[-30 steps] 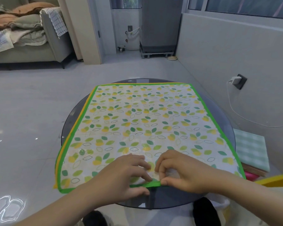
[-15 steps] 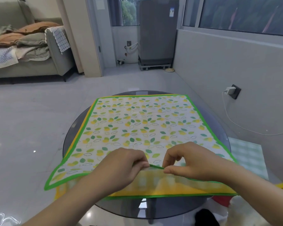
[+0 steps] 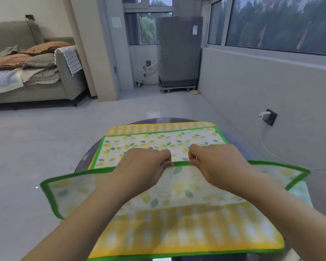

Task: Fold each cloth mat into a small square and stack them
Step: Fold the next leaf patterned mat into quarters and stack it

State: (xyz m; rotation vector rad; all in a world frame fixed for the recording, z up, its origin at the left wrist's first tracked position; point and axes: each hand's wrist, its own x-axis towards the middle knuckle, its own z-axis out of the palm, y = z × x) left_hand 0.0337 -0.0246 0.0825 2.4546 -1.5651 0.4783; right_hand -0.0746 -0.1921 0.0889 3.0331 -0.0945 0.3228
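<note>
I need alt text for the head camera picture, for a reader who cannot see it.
Two bare hands, left and right, pinch the green-trimmed near edge of a leaf-print mat and lift it over toward the far side. Under it lies a yellow checked mat on a round glass table.

Dim window daylight, soft shadows, near cloth blurred, edges bowed

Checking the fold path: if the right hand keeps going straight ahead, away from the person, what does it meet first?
The right hand, pinching the green-bordered leaf-print mat, would pass over that mat's flat far half, then the yellow checked mat beneath. Nothing upright seems to block it, though height above the cloth is unclear.
</note>
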